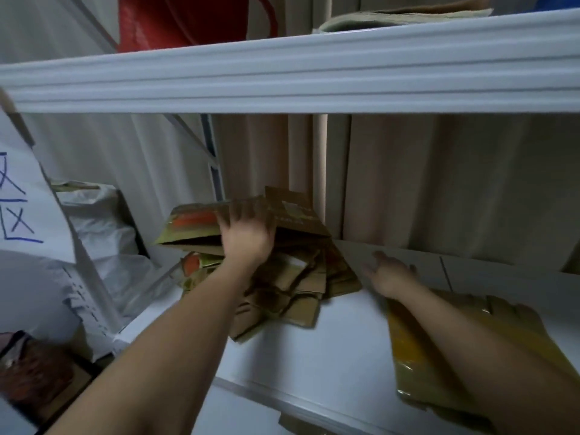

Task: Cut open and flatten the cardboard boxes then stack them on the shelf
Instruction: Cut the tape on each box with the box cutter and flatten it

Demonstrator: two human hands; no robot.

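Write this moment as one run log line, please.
left hand: holds flattened box above cardboard pile | right hand: open, over shelf | yellow cardboard: under right forearm

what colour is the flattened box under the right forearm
Yellow-orange flattened box, seen best in the head view.

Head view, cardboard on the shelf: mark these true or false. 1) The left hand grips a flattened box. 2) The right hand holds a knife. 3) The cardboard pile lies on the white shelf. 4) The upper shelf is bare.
1) True: the left hand grips a flattened box above the cardboard pile.
2) False: the right hand is open and holds nothing.
3) True: it lies on the white shelf.
4) False: the upper shelf carries a red object.
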